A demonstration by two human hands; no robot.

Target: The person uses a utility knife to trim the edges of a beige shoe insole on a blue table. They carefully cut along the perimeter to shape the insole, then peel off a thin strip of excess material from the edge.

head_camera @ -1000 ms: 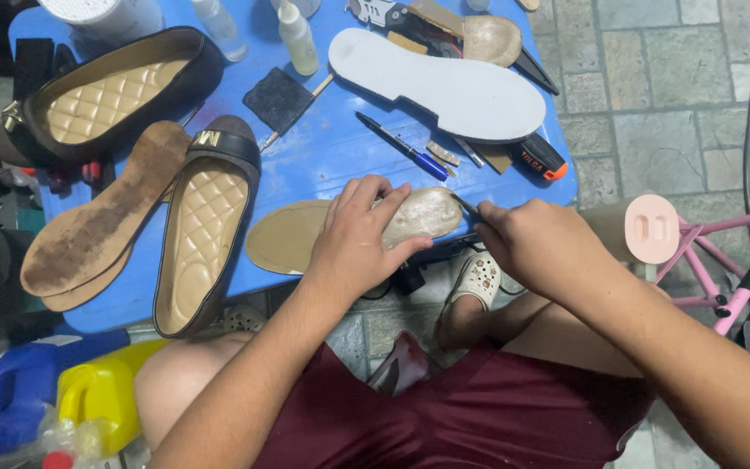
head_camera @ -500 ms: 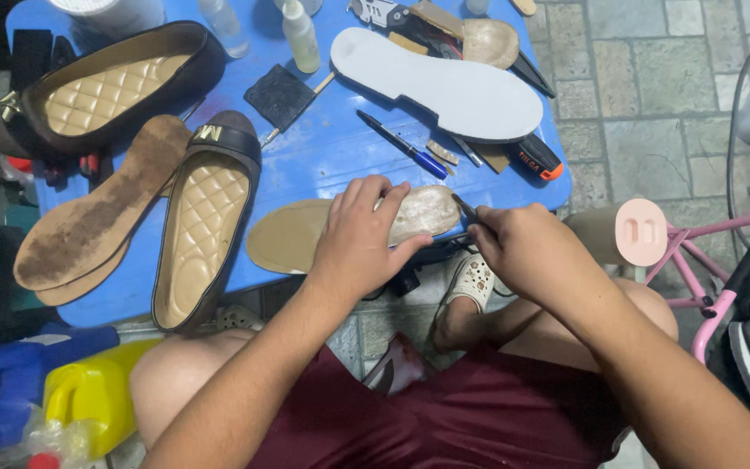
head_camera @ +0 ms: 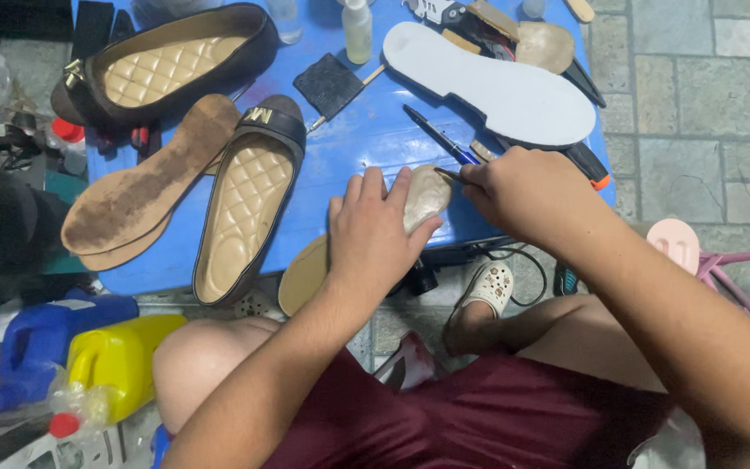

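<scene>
The left hand (head_camera: 373, 233) lies flat with its fingers close together, pressing a tan insole (head_camera: 366, 239) down at the near edge of the blue table (head_camera: 349, 148), so that the heel end of the insole hangs out past the edge over the person's knees while the pale, worn toe end shows beyond the fingertips. The right hand (head_camera: 523, 193) is closed in a loose fist just right of those fingertips, pinching a thin dark tool (head_camera: 447, 175) whose tip meets the toe end of the insole; what kind of tool it is I cannot tell. There is little free surface around the hands: just left of the left hand sits a black flat shoe (head_camera: 249, 195) with a quilted, glossy beige lining, its heel also reaching the near edge, and further left two rough brown soles (head_camera: 136, 195) lie stacked and jut past the table's left corner. Beyond the right hand a blue pen (head_camera: 438, 135) lies slantwise, and past it a smooth white foam sole (head_camera: 501, 87) fills most of the far right corner. Straight ahead of the left hand is a small open patch of bare blue plastic, bounded by a black square brush (head_camera: 330, 82) on a wooden stick and a second quilted shoe (head_camera: 171, 65) at the far left. Below the table, to the left of the left forearm, stand a yellow jug (head_camera: 119, 356) and a blue jug (head_camera: 45, 334) on the stone-tiled floor
</scene>
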